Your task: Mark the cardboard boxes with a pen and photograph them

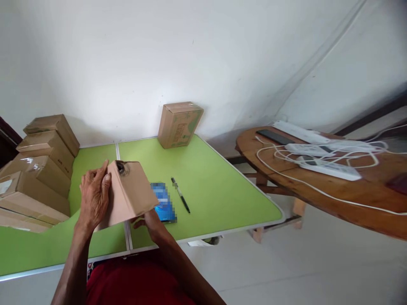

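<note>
Cardboard box tilts above the green tabletop, the left hand clasping its side, the right hand beneath, its grip too hidden to tell.

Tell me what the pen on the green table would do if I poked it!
The pen would probably roll on the flat green table, because it looks thin and round. It's likely light, being so slender. It'd probably stay stiff, since it lies quite straight.

A plain light-brown cardboard box, with a dark patch near its far corner, is held tilted above the green-topped, pale-edged desk.
</note>
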The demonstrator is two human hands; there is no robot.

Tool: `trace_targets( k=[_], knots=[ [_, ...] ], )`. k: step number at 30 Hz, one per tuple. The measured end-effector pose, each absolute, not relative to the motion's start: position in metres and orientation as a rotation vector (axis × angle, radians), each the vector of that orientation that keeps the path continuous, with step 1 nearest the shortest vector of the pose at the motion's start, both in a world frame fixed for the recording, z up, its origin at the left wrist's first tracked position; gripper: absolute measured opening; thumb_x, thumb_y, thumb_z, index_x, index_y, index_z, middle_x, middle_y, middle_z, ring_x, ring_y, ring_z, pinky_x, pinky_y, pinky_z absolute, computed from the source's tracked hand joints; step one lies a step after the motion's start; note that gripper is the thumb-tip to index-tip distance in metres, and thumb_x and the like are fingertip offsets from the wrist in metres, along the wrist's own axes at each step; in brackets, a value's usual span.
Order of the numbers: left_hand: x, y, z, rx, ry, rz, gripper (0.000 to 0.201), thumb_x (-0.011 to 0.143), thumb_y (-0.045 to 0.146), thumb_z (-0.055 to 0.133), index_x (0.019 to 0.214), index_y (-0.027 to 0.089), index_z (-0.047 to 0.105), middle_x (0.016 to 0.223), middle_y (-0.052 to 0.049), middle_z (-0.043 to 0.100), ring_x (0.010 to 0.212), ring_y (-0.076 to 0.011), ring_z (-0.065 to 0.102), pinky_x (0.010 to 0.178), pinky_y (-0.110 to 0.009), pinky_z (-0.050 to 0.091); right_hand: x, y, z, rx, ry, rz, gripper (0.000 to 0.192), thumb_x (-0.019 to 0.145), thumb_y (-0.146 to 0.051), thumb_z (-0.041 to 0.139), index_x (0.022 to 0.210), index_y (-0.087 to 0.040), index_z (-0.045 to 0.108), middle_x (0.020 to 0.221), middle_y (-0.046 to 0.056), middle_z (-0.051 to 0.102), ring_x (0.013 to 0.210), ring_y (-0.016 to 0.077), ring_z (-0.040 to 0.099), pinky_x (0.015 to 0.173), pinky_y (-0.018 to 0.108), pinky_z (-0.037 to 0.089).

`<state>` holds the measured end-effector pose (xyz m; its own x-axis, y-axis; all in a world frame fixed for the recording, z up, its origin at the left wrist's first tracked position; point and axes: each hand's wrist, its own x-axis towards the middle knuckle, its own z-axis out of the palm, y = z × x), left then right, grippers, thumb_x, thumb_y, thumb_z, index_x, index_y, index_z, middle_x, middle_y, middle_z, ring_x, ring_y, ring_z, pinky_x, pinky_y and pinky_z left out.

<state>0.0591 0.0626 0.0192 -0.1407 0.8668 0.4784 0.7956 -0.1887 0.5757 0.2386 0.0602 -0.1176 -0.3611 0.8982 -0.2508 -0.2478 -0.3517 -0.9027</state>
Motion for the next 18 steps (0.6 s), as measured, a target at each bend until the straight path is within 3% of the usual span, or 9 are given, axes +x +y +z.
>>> trace_targets(
  k=[3,5,7,11,14,18],
  knots=[
    [0.053,0.071,0.011,2.007,1.788,1.152,0.064,0.11,0.063,0.052,0.154,0.023,0.076,0.127,-0.015,0.073,0.119,-0.0316,0.067,0.105,-0.052,0.058,0.248,0.066,-0.112,-0.984,-0.728,1.684,0.075,0.083,-0.085,0.066,0.13,-0.027,0.076,0.123,0.014,0.086,0.114,0.0381,0.079,0.082,0.05,0.068],
    [0.048,0.076,0.007,1.951,1.7,1.12,0.062,0.105,0.06,0.06,0.15,0.022,0.077,0.126,-0.015,0.076,0.112,-0.0287,0.072,0.094,-0.045,0.062,0.254,0.07,-0.108,-0.929,-0.666,1.653,0.079,0.086,-0.092,0.061,0.134,-0.031,0.076,0.137,0.012,0.083,0.132,0.0401,0.073,0.098,0.055,0.068],
    [0.044,0.08,0.005,1.892,1.656,1.098,0.06,0.099,0.062,0.067,0.141,0.021,0.081,0.122,-0.014,0.08,0.105,-0.0272,0.076,0.086,-0.041,0.063,0.261,0.074,-0.105,-0.904,-0.647,1.652,0.083,0.089,-0.098,0.054,0.135,-0.032,0.076,0.14,0.01,0.082,0.139,0.0396,0.071,0.107,0.056,0.065],
    [0.044,0.082,0.007,1.843,1.692,1.078,0.05,0.094,0.063,0.074,0.121,0.022,0.086,0.114,-0.012,0.084,0.095,-0.026,0.077,0.076,-0.038,0.061,0.268,0.081,-0.103,-0.885,-0.594,1.724,0.101,0.084,-0.109,0.047,0.133,-0.027,0.078,0.133,0.013,0.085,0.136,0.041,0.074,0.108,0.057,0.065],
    [0.05,0.076,0.013,1.832,1.749,1.084,0.052,0.096,0.063,0.07,0.122,0.021,0.086,0.115,-0.013,0.084,0.096,-0.0275,0.077,0.075,-0.039,0.06,0.267,0.081,-0.098,-0.86,-0.563,1.712,0.11,0.081,-0.114,0.045,0.139,-0.026,0.076,0.137,0.013,0.084,0.136,0.0404,0.075,0.111,0.057,0.064],
    [0.061,0.06,0.025,1.824,1.734,1.099,0.08,0.1,0.082,0.061,0.146,0.019,0.078,0.143,-0.019,0.078,0.126,-0.0381,0.075,0.095,-0.05,0.063,0.26,0.079,-0.085,-0.801,-0.635,1.543,0.109,0.087,-0.111,0.041,0.153,-0.029,0.07,0.149,0.012,0.079,0.149,0.0376,0.068,0.118,0.056,0.061]
  ],
)
